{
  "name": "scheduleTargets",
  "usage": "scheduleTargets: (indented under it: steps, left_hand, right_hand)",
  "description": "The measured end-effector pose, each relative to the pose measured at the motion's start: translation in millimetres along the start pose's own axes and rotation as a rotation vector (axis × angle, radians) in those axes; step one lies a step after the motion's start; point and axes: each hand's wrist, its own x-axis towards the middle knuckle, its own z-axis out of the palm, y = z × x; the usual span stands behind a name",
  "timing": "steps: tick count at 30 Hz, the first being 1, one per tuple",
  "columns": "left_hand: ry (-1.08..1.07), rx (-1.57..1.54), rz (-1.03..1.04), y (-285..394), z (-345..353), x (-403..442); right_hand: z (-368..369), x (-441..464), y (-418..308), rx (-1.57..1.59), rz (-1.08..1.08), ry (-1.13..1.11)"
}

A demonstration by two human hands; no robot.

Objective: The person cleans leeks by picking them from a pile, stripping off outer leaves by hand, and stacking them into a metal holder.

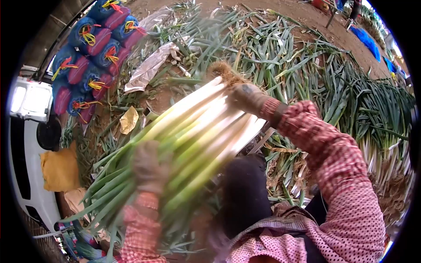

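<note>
A large bundle of long green onions (201, 118) lies slantwise before me, white stems and shaggy roots at the upper right, green leaves at the lower left. My right hand (251, 100), in a brownish glove, is closed on the root end. Gloved too, my left hand (151, 168) presses around the leafy part; it is blurred, and its fingers show only in part. Motion smears the lower edge of the bundle. Beneath it is my dark-clothed knee (245, 184).
Stuffed blue-and-pink net sacks (90, 61) are stacked at the upper left. A long heap of green onions (351, 96) covers the ground at right. Loose leaves (263, 48), a pale torn sheet (151, 68) and a yellow cloth (59, 168) lie about. A white vehicle (33, 149) stands at left.
</note>
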Motion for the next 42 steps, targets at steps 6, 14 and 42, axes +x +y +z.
scheduleTargets:
  steps: [6,14,42]
  left_hand:
    - [-0.194,0.26,-0.096,-2,11,2]
    - [-0.386,0.218,-0.164,-3,20,10]
    - [-0.433,0.538,-0.541,-130,-124,-171]
  right_hand:
    - [16,1,2,-0.258,0.003,0.087]
    - [-12,6,-27,-0.187,0.352,-0.188]
    - [18,44,-55,-0.052,0.119,-0.077]
